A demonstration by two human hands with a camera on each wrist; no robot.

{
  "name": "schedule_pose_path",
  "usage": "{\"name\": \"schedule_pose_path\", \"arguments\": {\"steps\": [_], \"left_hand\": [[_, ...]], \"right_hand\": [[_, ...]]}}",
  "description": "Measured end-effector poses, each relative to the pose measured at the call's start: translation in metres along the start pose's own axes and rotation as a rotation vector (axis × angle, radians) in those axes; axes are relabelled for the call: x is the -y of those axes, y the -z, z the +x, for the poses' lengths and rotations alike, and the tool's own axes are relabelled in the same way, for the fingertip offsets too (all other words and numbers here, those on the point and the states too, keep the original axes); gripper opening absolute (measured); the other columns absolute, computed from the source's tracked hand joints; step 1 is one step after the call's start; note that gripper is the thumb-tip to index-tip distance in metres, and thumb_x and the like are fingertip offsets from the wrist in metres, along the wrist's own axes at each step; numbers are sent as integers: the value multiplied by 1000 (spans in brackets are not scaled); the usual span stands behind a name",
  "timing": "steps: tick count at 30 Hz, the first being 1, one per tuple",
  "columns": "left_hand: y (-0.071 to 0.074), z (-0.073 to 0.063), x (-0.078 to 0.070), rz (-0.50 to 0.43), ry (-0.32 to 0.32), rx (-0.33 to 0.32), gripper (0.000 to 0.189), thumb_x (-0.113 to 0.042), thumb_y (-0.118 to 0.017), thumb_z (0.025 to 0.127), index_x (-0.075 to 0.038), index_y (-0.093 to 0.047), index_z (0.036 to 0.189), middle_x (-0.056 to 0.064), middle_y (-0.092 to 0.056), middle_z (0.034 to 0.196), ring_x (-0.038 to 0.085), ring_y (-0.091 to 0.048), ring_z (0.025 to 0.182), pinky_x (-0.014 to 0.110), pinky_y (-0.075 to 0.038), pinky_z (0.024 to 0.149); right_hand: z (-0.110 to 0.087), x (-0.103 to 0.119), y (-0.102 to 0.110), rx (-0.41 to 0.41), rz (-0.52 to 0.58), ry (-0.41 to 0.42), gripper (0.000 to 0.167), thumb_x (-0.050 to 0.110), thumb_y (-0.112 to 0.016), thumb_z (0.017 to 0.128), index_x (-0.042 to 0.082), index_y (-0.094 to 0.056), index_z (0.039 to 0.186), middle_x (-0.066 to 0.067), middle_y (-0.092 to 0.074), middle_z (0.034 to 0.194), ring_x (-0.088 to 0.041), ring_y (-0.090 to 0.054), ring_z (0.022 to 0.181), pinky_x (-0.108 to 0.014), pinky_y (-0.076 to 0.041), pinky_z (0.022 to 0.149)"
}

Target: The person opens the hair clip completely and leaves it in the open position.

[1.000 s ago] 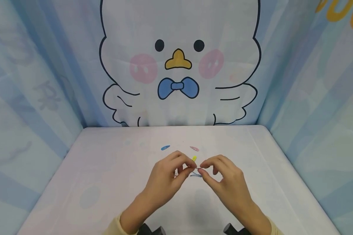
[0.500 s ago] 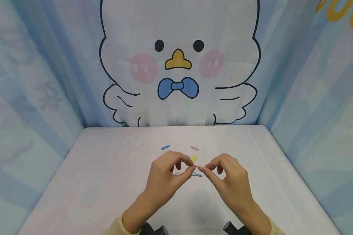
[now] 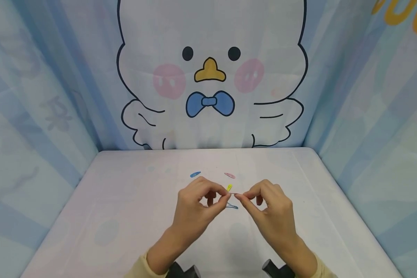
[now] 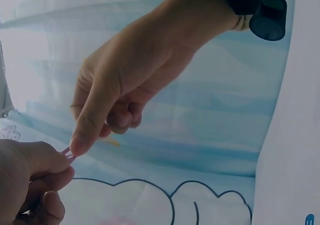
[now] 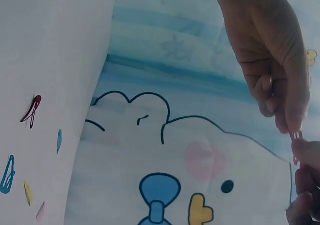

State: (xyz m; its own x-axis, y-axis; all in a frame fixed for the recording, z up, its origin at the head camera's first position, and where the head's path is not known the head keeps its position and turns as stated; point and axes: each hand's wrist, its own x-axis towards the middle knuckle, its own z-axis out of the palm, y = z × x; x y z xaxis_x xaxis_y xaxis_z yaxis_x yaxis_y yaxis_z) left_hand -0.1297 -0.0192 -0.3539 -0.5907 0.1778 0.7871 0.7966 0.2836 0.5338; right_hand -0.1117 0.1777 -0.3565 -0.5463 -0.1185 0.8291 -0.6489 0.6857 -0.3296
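Note:
My left hand (image 3: 196, 202) and right hand (image 3: 272, 206) meet over the middle of the table. Between their fingertips is a thin pinkish snap hair clip (image 5: 295, 135), pinched at one end by each thumb and finger. In the left wrist view the same hair clip (image 4: 66, 152) shows only as a short piece, its ends hidden by fingers. Below the hands lies an open blue hair clip (image 3: 232, 207). A yellow hair clip (image 3: 229, 187) peeks out behind the left fingertips. The right wrist view shows a dark red hair clip (image 5: 34, 109), spread open on the table.
Farther back on the white table (image 3: 139, 177) lie a flat blue hair clip (image 3: 195, 174) and a pink one (image 3: 229, 175). Printed curtains (image 3: 372, 127) enclose the table at the back and sides. Black camera mounts (image 3: 279, 269) sit on the wrists.
The right thumb and finger, slightly apart a second ago, have come together on the pinkish hair clip. Both hands have risen a little. The clips on the table have stayed put.

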Motion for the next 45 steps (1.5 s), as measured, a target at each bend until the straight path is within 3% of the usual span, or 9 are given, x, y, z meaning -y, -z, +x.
{"name": "schedule_pose_path", "arguments": {"steps": [3,7,10,20,26,32,37,45], "left_hand": [[-1,0,2,16,2,15,19,0,-84,82,-15,-74,88,-5,-67,79,7,-53,70,15,-45,60],[-1,0,6,36,27,39,21,2,-82,82,-15,-73,89,-6,-69,81,8,-56,75,17,-46,59],[0,-1,8,54,50,53,19,1,-81,83,-15,-74,90,-7,-69,82,10,-57,76,19,-46,59],[-1,-7,34,155,87,56,17,-2,-82,84,-15,-74,91,-7,-72,82,9,-57,74,20,-42,58],[-10,-18,71,238,218,150,9,-8,-79,88,-15,-73,92,-8,-70,83,14,-59,74,23,-43,62],[-24,-32,111,301,400,223,12,-10,-78,90,-18,-70,90,-7,-70,85,14,-57,72,23,-43,64],[-29,-40,129,292,534,242,11,-13,-78,91,-19,-69,89,-9,-68,82,9,-51,69,24,-40,61],[-37,-51,155,338,654,271,13,-15,-78,91,-20,-67,86,-9,-67,80,9,-50,68,25,-40,62]], "right_hand": [[0,-1,1,38,-5,-37,33,43,-73,95,13,-66,83,6,-64,76,-7,-47,69,-19,-35,63],[2,-1,0,62,-52,-31,24,19,-91,79,14,-67,84,6,-66,78,-7,-47,69,-21,-36,63],[2,-2,-1,75,-93,-14,28,10,-93,72,15,-69,85,7,-68,78,-6,-47,68,-23,-39,62],[-1,-8,-4,80,-90,-42,29,7,-90,75,15,-72,96,7,-68,81,-4,-48,68,-20,-37,59],[-1,-8,-7,89,-84,-45,26,6,-89,77,16,-72,94,7,-68,80,-4,-49,67,-19,-37,61],[-4,-9,-10,108,-91,-62,24,7,-88,78,16,-72,92,8,-68,80,-3,-48,67,-18,-37,61],[-4,-10,-10,116,-95,-72,22,7,-87,79,17,-72,91,10,-67,79,-3,-48,67,-19,-37,60],[-4,-13,-12,119,-100,-79,20,8,-86,80,17,-72,91,10,-67,79,-3,-48,66,-21,-38,59]]}}
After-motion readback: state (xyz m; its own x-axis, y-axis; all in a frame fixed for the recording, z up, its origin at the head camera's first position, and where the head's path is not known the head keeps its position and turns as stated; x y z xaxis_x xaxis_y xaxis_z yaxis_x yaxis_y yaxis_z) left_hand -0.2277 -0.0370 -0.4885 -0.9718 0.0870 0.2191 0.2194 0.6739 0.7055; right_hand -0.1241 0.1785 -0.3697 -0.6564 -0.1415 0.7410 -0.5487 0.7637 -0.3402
